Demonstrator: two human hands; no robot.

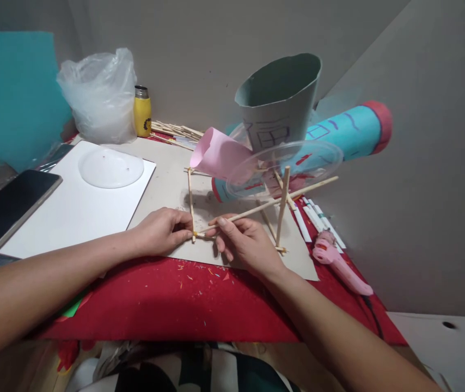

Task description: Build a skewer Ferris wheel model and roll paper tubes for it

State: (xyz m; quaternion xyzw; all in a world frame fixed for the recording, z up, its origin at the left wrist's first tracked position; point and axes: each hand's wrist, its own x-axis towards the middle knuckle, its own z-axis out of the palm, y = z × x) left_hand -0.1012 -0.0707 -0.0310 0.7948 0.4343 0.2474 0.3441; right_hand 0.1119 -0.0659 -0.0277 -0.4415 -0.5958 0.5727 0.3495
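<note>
My left hand pinches the near left corner of a wooden stick frame, where yellowish bindings or glue show. Between the thumb and fingers of my right hand is a long wooden stick. It slopes up to the right, its lower end at that same corner. Whether that end touches the frame I cannot tell. An upright stick stands at the frame's near right corner. Behind are a pink paper tube, a clear plastic lid, a grey-green paper cone and a blue tube with red ends.
A pink glue gun and white sticks lie at right. On the left are a phone, a white board and a round lid. A plastic bag, yellow bottle and loose sticks stand behind.
</note>
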